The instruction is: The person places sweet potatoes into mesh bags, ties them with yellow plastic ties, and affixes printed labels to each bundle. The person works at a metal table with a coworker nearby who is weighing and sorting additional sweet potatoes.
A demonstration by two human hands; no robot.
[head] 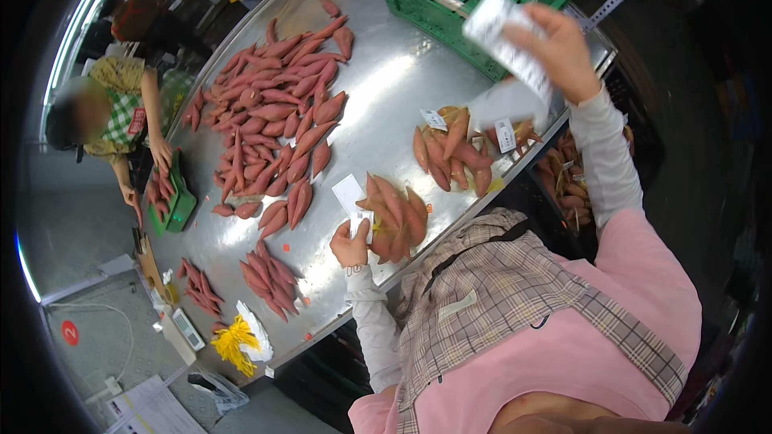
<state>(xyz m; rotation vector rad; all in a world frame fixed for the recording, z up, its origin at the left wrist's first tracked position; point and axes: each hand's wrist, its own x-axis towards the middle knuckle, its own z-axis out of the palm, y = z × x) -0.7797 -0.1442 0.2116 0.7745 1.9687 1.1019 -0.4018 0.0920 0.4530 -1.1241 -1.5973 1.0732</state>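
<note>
My left hand [350, 246] pinches a small white printed label [361, 226] at the edge of a yellow-netted bundle of sweet potatoes [395, 217], which lies near the table's front edge. Just beyond that hand is a white card or paper [348, 194], flat on the metal. Up at the right, my right hand [558, 51] grips a strip of white labels [505, 36], blurred by motion, with pale backing hanging below it. Other netted sweet potatoes [455, 147] with white tags sit beneath that strip.
Loose sweet potatoes [271, 102] are heaped on the metal table [386, 90]. A green crate [446, 30] holds label rolls. Across the table, a person [120, 108] handles sweet potatoes in a green tray [181, 199]. Yellow net ties [235, 343] lie near a small scale [188, 328].
</note>
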